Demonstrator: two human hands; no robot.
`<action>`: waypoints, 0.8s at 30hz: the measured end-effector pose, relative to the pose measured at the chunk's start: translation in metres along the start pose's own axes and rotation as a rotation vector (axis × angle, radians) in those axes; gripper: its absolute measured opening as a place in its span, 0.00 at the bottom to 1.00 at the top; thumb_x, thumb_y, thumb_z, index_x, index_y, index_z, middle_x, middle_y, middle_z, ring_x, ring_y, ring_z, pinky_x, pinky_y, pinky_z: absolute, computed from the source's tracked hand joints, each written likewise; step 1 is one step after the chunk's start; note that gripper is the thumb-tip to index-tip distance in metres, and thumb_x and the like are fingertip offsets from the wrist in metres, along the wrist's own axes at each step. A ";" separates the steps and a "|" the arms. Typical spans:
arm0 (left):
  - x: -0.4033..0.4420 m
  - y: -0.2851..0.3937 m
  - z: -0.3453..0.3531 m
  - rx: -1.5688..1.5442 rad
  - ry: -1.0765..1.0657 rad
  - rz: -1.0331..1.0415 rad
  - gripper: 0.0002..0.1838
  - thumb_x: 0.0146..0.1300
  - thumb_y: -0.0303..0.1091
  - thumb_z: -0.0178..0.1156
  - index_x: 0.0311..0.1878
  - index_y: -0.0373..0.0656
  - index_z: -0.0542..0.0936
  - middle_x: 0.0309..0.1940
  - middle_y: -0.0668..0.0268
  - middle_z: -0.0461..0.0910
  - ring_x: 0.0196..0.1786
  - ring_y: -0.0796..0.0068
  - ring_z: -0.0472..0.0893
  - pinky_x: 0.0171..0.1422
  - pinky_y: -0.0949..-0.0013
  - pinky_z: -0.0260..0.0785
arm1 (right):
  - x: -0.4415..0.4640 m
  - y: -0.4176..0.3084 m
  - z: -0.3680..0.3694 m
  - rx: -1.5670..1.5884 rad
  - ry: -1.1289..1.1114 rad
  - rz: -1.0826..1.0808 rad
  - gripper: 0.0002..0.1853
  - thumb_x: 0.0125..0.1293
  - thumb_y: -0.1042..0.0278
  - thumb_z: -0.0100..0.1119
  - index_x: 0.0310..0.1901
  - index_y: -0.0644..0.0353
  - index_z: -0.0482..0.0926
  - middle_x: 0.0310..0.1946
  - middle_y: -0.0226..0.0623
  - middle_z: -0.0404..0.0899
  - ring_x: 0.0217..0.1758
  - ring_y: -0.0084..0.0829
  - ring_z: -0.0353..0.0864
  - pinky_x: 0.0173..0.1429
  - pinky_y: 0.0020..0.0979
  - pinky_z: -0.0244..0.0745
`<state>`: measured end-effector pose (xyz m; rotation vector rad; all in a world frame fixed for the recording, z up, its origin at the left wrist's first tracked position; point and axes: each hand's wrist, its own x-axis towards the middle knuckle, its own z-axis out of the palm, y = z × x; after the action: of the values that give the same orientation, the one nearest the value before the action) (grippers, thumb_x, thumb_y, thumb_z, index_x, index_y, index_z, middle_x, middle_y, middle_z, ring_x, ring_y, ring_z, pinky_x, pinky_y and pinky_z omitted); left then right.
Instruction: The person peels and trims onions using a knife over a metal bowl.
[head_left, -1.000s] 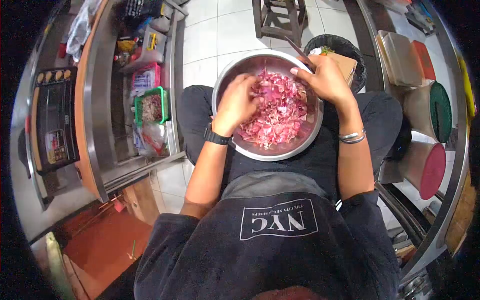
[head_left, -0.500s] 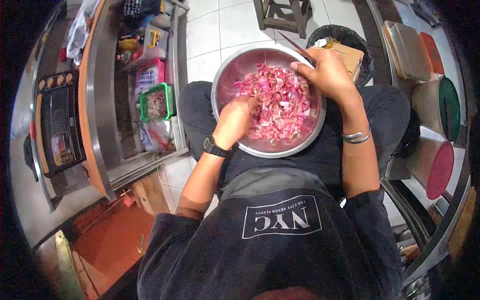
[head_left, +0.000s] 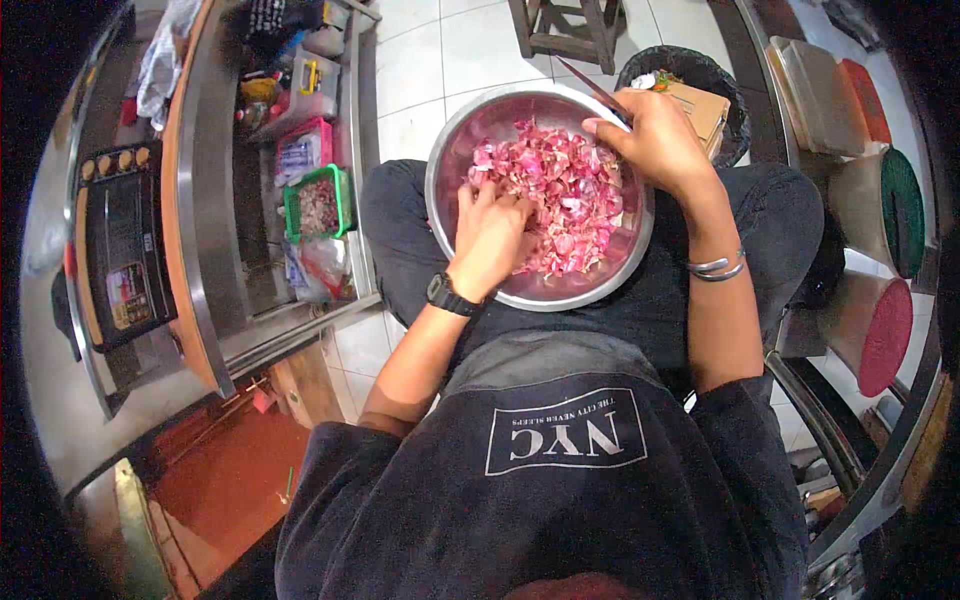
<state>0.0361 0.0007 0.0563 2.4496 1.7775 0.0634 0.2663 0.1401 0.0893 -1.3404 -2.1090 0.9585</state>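
Observation:
A wide metal bowl (head_left: 437,190) rests on the lap, holding a heap of pink-purple shallots (head_left: 575,200) mixed with loose papery skins. My left hand (head_left: 492,235), with a black watch on its wrist, reaches into the heap from the near left side. Its fingers are bent and apart, and their tips are partly buried among the shallots. At the bowl's far right rim, my right hand (head_left: 660,140) is closed around a knife (head_left: 592,87). The blade points up and left past the rim; the handle is mostly covered by the fingers.
A black-lined bin (head_left: 735,100) with cardboard stands beyond the right knee. Wooden stool legs (head_left: 570,45) are ahead. On the left shelf sits a green basket (head_left: 290,215) of shallots. Round containers (head_left: 880,335) line the right side.
My left hand has moved a little right and deeper into the bowl, over the shallots, and is less blurred. My right hand keeps holding the knife at the rim.

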 end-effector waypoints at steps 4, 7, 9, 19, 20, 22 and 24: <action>-0.001 -0.011 0.017 -0.006 -0.040 -0.027 0.14 0.48 0.30 0.69 0.41 0.47 0.87 0.37 0.62 0.86 0.51 0.58 0.78 0.58 0.53 0.61 | 0.000 -0.001 -0.003 -0.005 -0.015 0.008 0.16 0.63 0.57 0.70 0.47 0.58 0.88 0.33 0.54 0.85 0.40 0.53 0.87 0.47 0.46 0.79; -0.002 -0.019 0.012 -0.075 -0.031 -0.031 0.12 0.47 0.27 0.65 0.38 0.46 0.87 0.36 0.62 0.86 0.51 0.58 0.78 0.56 0.55 0.61 | -0.002 -0.007 -0.005 -0.006 -0.002 0.028 0.16 0.63 0.57 0.70 0.47 0.58 0.88 0.34 0.55 0.85 0.40 0.53 0.87 0.48 0.46 0.79; -0.002 -0.025 0.011 -0.084 -0.049 -0.043 0.10 0.48 0.24 0.63 0.34 0.46 0.87 0.36 0.61 0.85 0.52 0.57 0.78 0.56 0.55 0.62 | -0.002 -0.007 -0.005 -0.001 -0.010 0.030 0.16 0.63 0.57 0.70 0.47 0.59 0.88 0.34 0.54 0.85 0.40 0.53 0.87 0.48 0.46 0.79; 0.000 0.004 0.000 -0.078 0.065 -0.027 0.06 0.54 0.35 0.71 0.35 0.48 0.87 0.38 0.66 0.84 0.53 0.59 0.77 0.61 0.50 0.62 | 0.001 0.002 0.001 -0.007 0.007 -0.011 0.16 0.63 0.55 0.70 0.45 0.59 0.88 0.32 0.53 0.85 0.39 0.54 0.86 0.48 0.47 0.79; -0.003 0.005 0.008 -0.107 0.004 0.009 0.07 0.54 0.36 0.71 0.36 0.48 0.87 0.38 0.66 0.84 0.53 0.60 0.77 0.61 0.49 0.61 | 0.001 0.003 0.002 -0.009 0.007 -0.011 0.16 0.63 0.55 0.70 0.45 0.59 0.88 0.32 0.53 0.85 0.39 0.54 0.86 0.48 0.47 0.79; -0.004 0.009 0.020 -0.102 -0.052 0.052 0.10 0.53 0.36 0.71 0.40 0.49 0.87 0.40 0.68 0.83 0.54 0.62 0.76 0.61 0.50 0.61 | 0.001 0.005 0.003 -0.009 0.031 -0.044 0.16 0.63 0.55 0.70 0.44 0.59 0.88 0.30 0.53 0.85 0.38 0.53 0.86 0.47 0.47 0.79; -0.005 0.009 0.027 -0.128 -0.031 0.070 0.11 0.53 0.35 0.71 0.40 0.49 0.87 0.40 0.68 0.83 0.54 0.62 0.76 0.62 0.51 0.61 | 0.000 0.000 -0.001 -0.012 0.012 -0.008 0.16 0.64 0.55 0.70 0.44 0.59 0.88 0.30 0.53 0.85 0.37 0.52 0.87 0.46 0.47 0.79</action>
<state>0.0456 -0.0082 0.0306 2.4087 1.6216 0.1409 0.2672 0.1402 0.0896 -1.3391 -2.1126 0.9339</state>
